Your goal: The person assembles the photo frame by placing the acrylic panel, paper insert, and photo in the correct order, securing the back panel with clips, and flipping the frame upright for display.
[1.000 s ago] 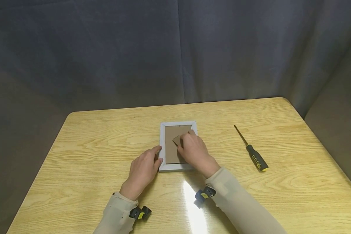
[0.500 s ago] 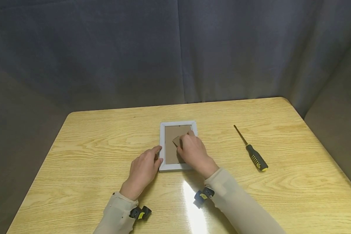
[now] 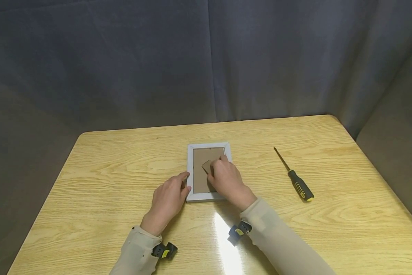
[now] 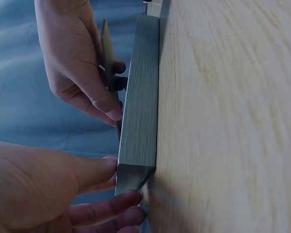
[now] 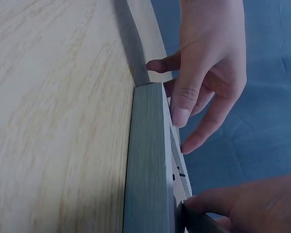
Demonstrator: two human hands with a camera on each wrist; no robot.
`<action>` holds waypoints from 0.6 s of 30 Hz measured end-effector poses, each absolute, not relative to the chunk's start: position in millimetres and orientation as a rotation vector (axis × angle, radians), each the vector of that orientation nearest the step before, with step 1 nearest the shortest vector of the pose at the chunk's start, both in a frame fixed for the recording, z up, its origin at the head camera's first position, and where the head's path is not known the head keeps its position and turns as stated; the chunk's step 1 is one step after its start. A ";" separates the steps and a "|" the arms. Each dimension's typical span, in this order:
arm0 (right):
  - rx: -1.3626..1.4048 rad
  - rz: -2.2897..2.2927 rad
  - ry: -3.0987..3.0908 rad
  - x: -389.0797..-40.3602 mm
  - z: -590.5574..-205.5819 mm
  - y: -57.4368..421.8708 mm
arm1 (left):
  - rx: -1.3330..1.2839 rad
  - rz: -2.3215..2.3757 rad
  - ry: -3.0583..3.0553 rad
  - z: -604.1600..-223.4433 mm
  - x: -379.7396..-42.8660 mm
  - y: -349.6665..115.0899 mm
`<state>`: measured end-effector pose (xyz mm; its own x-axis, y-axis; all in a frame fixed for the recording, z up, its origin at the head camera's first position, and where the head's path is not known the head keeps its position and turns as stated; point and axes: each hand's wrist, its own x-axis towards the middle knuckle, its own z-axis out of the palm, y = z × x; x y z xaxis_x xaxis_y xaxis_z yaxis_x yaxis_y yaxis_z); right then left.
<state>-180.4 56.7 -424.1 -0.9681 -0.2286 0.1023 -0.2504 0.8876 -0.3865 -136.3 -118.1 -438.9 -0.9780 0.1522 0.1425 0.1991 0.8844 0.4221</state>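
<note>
A picture frame with a pale grey border lies back up on the table, showing its brown backing board. My left hand holds the frame's left edge near the front corner; in the left wrist view its thumb is at the top edge and other fingers are against the side. My right hand reaches over the backing and pinches a thin brown stand flap between thumb and fingers. The flap rises at an angle from the board, and the hand hides its lower part.
A screwdriver with a black and yellow handle lies to the right of the frame, its tip pointing away. The wooden table has a dark curtain behind it.
</note>
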 end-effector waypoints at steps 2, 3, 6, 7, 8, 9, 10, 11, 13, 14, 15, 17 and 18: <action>0.391 0.625 -2.997 -180.2 -424.3 56.9 | -0.274 -0.677 -2.947 -438.9 -136.1 -117.9; 0.396 0.625 -2.994 -180.1 -424.2 56.9 | -0.274 -0.674 -2.947 -439.0 -136.0 -117.8; 0.408 0.618 -2.990 -180.0 -424.2 57.1 | -0.269 -0.669 -2.951 -439.3 -135.9 -117.5; 0.408 0.617 -2.990 -179.9 -424.3 57.1 | -0.268 -0.668 -2.951 -439.4 -135.9 -117.5; 0.408 0.612 -2.993 -179.9 -424.4 57.2 | -0.267 -0.666 -2.951 -439.7 -136.0 -117.5; 0.405 0.607 -2.997 -180.0 -424.5 57.2 | -0.268 -0.665 -2.951 -439.8 -136.1 -117.5; 0.402 0.600 -3.001 -180.0 -424.7 57.3 | -0.268 -0.666 -2.951 -439.9 -136.2 -117.6; 0.399 0.592 -3.006 -180.1 -424.9 57.3 | -0.268 -0.666 -2.951 -439.9 -136.2 -117.6; 0.392 0.577 -3.015 -180.2 -425.2 57.5 | -0.270 -0.668 -2.948 -439.7 -136.4 -117.7; 0.391 0.567 -3.019 -180.2 -425.3 57.6 | -0.270 -0.668 -2.947 -439.6 -136.4 -117.7; 0.389 0.561 -3.022 -180.2 -425.3 57.6 | -0.271 -0.669 -2.945 -439.4 -136.4 -117.8; 0.389 0.551 -3.024 -180.4 -425.4 57.7 | -0.273 -0.671 -2.942 -439.1 -136.4 -117.9; 0.389 0.549 -3.025 -180.4 -425.3 57.9 | -0.273 -0.672 -2.941 -439.0 -136.4 -118.0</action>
<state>-180.4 57.9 -425.3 -0.9675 -0.2376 0.0861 -0.2527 0.9058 -0.3401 -136.4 -118.0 -439.0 -0.9775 0.1498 0.1487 0.1995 0.8858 0.4191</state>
